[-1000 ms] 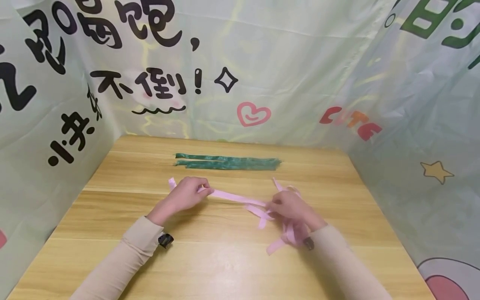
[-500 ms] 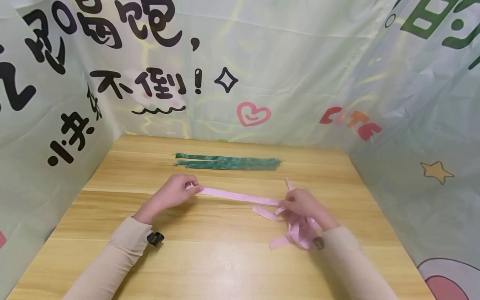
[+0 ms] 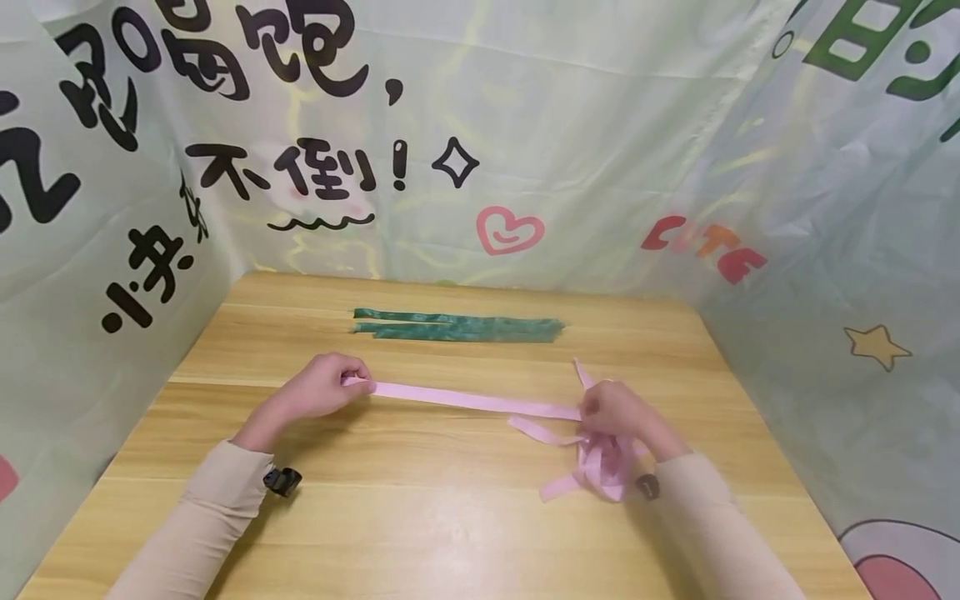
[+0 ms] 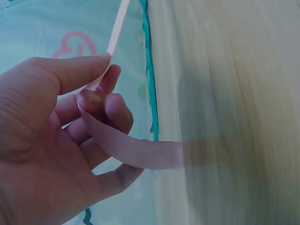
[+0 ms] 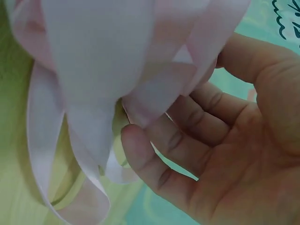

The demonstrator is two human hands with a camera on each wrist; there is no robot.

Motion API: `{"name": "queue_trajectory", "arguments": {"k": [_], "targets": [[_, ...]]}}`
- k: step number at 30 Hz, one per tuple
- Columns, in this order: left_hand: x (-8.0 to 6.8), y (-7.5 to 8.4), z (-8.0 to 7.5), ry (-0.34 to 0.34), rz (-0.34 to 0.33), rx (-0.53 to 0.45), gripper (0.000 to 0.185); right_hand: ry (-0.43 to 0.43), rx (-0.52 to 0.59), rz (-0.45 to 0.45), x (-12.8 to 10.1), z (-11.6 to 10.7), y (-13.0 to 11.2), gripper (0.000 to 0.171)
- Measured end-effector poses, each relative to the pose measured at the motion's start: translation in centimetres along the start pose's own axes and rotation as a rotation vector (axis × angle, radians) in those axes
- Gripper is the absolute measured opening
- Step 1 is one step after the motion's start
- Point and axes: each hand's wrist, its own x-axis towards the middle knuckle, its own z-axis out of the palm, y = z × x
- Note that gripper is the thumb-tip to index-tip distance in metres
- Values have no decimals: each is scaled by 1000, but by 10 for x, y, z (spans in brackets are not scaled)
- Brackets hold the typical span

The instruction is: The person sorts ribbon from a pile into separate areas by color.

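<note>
A pink ribbon (image 3: 472, 401) runs nearly straight between my two hands, just above the table. At its left end, my left hand (image 3: 322, 386) pinches it between thumb and fingertips. In the left wrist view a short tail of the ribbon (image 4: 136, 149) hangs past the curled fingers. My right hand (image 3: 622, 414) grips the other end of the stretch, where a loose, looped bunch of pink ribbon (image 3: 602, 471) hangs below it. Those ribbon loops (image 5: 96, 51) fill much of the right wrist view and hide the thumb tip and index fingertip there.
Several dark green ribbon strips (image 3: 457, 327) lie side by side across the back of the wooden table (image 3: 420, 517). Printed cloth (image 3: 585, 150) hangs behind the table and along both sides. A small black device (image 3: 282, 481) sits at the left cuff.
My left hand has moved left along the ribbon, and my right hand has shifted right with the bunch. The straight pink stretch between them is longer. The green strips lie as before.
</note>
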Motion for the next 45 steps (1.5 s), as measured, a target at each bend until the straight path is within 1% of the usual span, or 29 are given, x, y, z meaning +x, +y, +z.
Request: {"name": "queue_trajectory", "arguments": {"k": [3,5,11,14,20,22,27,29,33,37,45], "targets": [[-3,-2,-4,-10,-9,0,12,17,-17,6,-2,-4,2,4],[-4,-3,-7,-10,-19,4,13,39,-30,7,-2,-8,3,4],[-7,-10,-14,21,-49,10,14,80,-24,22,1,-19,2,9],[-8,-13,-16,43,-65,16,14,110,-36,0,4,-22,1,10],[-11,-24,-17,81,-117,58,15,151,-53,-32,13,-21,-2,12],[-11,-29,-18,93,-129,81,15,158,-43,-19,16,-20,-2,15],[-13,-38,-21,111,-156,111,17,158,4,20,25,-16,2,28],[-13,-41,-22,111,-170,117,18,163,0,23,27,-14,4,27],[-14,-49,-23,112,-192,151,17,189,-56,-10,30,-9,8,15],[-16,-52,-24,115,-209,178,15,205,-89,-34,32,-6,9,9],[-17,-49,-24,106,-253,179,15,179,-97,27,33,-5,10,11]]}}
